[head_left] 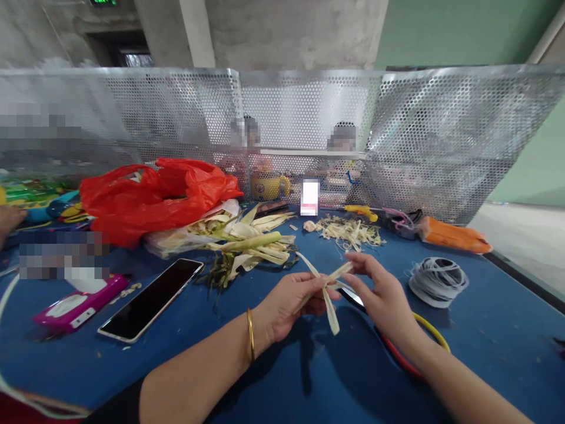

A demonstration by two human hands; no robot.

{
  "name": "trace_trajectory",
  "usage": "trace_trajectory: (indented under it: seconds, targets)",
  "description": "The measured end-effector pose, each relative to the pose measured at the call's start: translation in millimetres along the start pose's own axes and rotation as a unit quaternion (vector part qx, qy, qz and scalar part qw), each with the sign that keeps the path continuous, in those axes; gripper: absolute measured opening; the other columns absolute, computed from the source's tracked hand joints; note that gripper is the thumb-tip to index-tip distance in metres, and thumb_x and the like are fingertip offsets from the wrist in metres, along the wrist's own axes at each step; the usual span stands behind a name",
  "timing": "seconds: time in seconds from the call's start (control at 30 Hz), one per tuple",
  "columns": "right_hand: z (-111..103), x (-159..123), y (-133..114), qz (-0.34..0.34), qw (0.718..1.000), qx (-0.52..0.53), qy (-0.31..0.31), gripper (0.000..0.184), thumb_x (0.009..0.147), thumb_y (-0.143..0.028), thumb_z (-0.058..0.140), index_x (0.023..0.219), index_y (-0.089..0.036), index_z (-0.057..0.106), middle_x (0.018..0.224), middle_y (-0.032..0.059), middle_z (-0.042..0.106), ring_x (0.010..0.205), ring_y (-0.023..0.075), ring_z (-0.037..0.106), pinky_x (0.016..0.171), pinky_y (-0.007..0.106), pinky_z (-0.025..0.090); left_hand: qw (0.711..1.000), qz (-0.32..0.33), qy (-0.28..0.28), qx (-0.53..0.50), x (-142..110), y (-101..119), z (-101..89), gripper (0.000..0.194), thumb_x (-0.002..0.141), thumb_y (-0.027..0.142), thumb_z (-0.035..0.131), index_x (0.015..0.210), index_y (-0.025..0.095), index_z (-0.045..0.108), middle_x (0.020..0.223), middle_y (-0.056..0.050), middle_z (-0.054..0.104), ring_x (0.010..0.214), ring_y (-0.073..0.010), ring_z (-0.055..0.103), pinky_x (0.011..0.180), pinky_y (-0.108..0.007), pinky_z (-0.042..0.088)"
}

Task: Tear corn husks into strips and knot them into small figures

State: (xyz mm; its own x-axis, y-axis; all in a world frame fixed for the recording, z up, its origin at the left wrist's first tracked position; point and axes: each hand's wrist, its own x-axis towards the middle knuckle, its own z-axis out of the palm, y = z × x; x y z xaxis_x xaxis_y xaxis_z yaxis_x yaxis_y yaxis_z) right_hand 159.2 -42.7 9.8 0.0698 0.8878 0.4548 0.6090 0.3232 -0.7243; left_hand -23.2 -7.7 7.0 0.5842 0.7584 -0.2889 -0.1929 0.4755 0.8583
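My left hand, with a gold bangle at the wrist, pinches pale corn husk strips that cross each other between thumb and fingers. One strip end hangs down and another points up to the left. My right hand has its thumb and fingertips closed on the strip end that reaches to the right. Behind and below the right hand are scissors with red and yellow handles. Part of their blade shows between the hands; whether they lie on the table or touch the hand, I cannot tell.
Corn husks lie beyond my hands beside a red plastic bag. Shredded husk sits farther back. A phone and a magenta tissue pack are left; a grey string roll and an orange packet right. Perforated metal panels stand behind.
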Motion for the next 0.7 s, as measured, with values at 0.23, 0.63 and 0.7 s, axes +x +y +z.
trace_trajectory:
  seconds: [0.23, 0.63, 0.7]
  targets:
    - [9.3, -2.5, -11.3, 0.110, 0.964, 0.197, -0.138, 0.030, 0.081, -0.045, 0.061, 0.091, -0.018, 0.068, 0.090, 0.0058, 0.071, 0.089, 0.0220, 0.064, 0.083, 0.035, 0.048, 0.999, 0.028, -0.011, -0.043, 0.9, -1.1, 0.1, 0.031, 0.073, 0.032, 0.075, 0.097, 0.014, 0.067, 0.077, -0.005, 0.072, 0.052, -0.0075, 0.058, 0.052, -0.019, 0.041]
    - [13.0, -6.0, -9.2, 0.117, 0.969, 0.166, -0.142, 0.032, 0.075, -0.047, 0.064, 0.067, -0.016, 0.064, 0.064, 0.0000, 0.062, 0.063, 0.0142, 0.052, 0.061, 0.025, 0.041, 0.995, 0.028, -0.099, -0.001, -3.4, 1.6, 1.6, 0.036, 0.072, 0.037, 0.075, 0.097, 0.011, 0.069, 0.081, -0.008, 0.072, 0.037, -0.0002, 0.040, 0.038, -0.018, 0.023]
    - [13.6, -6.3, -7.1, 0.108, 0.968, 0.164, -0.156, 0.030, 0.076, -0.045, 0.063, 0.067, -0.016, 0.062, 0.064, -0.0008, 0.060, 0.062, 0.0131, 0.049, 0.058, 0.024, 0.039, 0.995, 0.033, -0.090, 0.004, -3.3, 0.3, 2.9, 0.037, 0.071, 0.039, 0.076, 0.093, 0.010, 0.070, 0.081, -0.008, 0.072, 0.037, -0.0004, 0.041, 0.038, -0.018, 0.025]
